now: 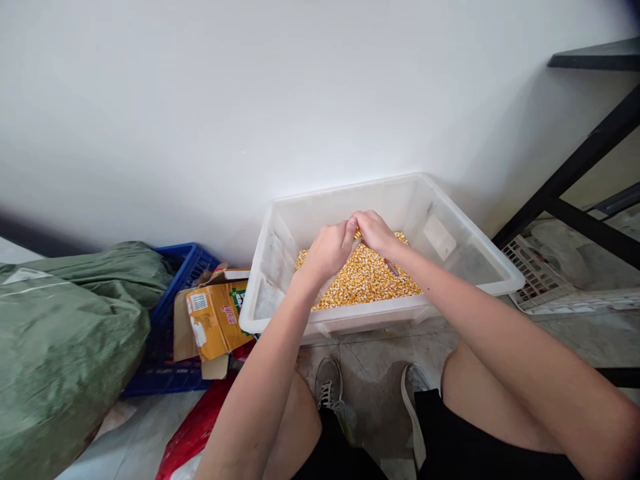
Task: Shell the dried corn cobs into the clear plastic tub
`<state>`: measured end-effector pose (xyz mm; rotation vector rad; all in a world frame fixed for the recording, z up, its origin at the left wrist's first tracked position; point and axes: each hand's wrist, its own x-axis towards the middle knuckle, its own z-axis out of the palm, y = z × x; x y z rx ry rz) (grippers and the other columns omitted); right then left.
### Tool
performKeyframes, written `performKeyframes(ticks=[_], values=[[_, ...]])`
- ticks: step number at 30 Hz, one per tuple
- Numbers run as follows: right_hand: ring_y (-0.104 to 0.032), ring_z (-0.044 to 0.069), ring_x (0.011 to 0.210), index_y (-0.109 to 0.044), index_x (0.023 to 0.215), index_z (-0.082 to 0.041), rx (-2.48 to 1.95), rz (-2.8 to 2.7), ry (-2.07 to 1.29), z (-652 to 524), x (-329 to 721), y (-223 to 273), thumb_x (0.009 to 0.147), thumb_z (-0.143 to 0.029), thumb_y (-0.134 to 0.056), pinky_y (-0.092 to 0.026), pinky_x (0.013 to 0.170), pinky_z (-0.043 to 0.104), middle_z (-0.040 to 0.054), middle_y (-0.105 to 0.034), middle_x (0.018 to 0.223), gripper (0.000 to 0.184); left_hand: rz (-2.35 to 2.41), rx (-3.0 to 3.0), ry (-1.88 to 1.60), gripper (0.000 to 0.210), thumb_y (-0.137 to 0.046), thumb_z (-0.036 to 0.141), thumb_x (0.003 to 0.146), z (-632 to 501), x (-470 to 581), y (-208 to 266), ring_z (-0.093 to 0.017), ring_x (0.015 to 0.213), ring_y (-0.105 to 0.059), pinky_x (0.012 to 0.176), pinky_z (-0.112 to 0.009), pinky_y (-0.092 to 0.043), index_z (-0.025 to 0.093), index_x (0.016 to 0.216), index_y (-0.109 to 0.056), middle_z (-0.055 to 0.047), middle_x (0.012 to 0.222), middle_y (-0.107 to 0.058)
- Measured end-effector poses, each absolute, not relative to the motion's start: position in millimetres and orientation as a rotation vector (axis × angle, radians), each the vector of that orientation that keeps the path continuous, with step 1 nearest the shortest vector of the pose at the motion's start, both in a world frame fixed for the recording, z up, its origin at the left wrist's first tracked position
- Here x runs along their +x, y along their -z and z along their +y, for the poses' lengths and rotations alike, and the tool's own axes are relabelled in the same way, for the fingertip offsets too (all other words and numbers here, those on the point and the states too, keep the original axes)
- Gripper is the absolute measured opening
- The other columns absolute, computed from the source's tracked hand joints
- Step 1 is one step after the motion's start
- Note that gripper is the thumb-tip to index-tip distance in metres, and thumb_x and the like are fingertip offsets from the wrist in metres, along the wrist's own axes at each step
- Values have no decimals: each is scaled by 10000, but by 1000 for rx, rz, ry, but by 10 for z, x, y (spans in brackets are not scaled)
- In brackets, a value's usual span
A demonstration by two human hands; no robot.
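Observation:
A translucent white plastic bin (473, 263) stands on the floor before me, with loose yellow and white corn kernels (370, 280) spread over its bottom. My left hand (333, 247) and my right hand (373, 232) meet above the kernels, touching at the thumbs and index fingers. Both are closed, fingers curled down out of sight. A bit of bright yellow shows between them, and something pale hangs by my left wrist; what they grip is mostly hidden. Below my right wrist, a thin brownish thing (391, 268) lies over the kernels, its kind unclear.
Left of the bin are a torn orange cardboard box (220, 320), a blue crate (167, 360) and a large green sack (75, 333). A red bag (193, 427) lies near my leg. At right stand a black metal frame (575, 163) and a white crate (537, 273). A wall rises behind.

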<state>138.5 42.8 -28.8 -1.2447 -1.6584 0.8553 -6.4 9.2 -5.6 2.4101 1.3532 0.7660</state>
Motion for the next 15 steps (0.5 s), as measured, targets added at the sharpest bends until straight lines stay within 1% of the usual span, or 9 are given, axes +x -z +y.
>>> performKeyframes(ticks=[2,4,6,8,11,13,15], values=[[-391,132,529,-428,543,-220,-1258,-1617,-880,431,1373,268,884,-311,-391,-262,495,263,-23,-388,482,355,1319,2342,-831,541,-204,497,1023,103,-58,62,-192,707,-599,724,-306,-426,191,768,-570,-66,728,-642],[-368,125,465,-414,581,-228,-1254,-1474,-1049,432,1349,250,924,-388,-386,-257,453,256,-35,-371,466,380,1293,2198,-909,536,-221,523,1014,117,-48,70,-185,709,-601,713,-301,-445,191,768,-561,-64,739,-641],[-345,114,399,-418,636,-234,-1199,-1321,-1276,426,1321,236,957,-505,-356,-260,411,244,-51,-367,455,425,1272,2004,-960,564,-209,573,1000,134,-39,79,-169,651,-594,662,-293,-462,190,783,-561,-59,733,-637],[-376,105,383,-443,696,-230,-1113,-1268,-1402,404,1297,224,958,-586,-365,-297,397,228,-53,-416,480,449,1258,1853,-988,601,-190,618,985,154,-34,92,-152,584,-579,614,-289,-471,190,789,-563,-54,714,-630],[-440,99,408,-486,755,-221,-1072,-1395,-1343,342,1279,202,941,-631,-439,-345,401,213,-44,-493,525,452,1285,1753,-1055,626,-183,651,973,197,-40,125,-149,560,-578,608,-297,-486,192,768,-557,-59,686,-625],[-425,94,394,-505,748,-215,-1085,-1506,-1299,294,1271,181,940,-648,-445,-327,384,211,-43,-492,504,477,1319,1710,-1092,641,-171,666,967,227,-53,152,-158,564,-585,605,-308,-490,194,777,-561,-66,679,-631],[-387,89,369,-510,702,-207,-1097,-1559,-1355,257,1260,160,944,-667,-415,-295,365,218,-40,-466,469,529,1345,1690,-1091,665,-152,684,958,251,-66,173,-178,598,-606,609,-322,-490,194,803,-573,-78,682,-640]])
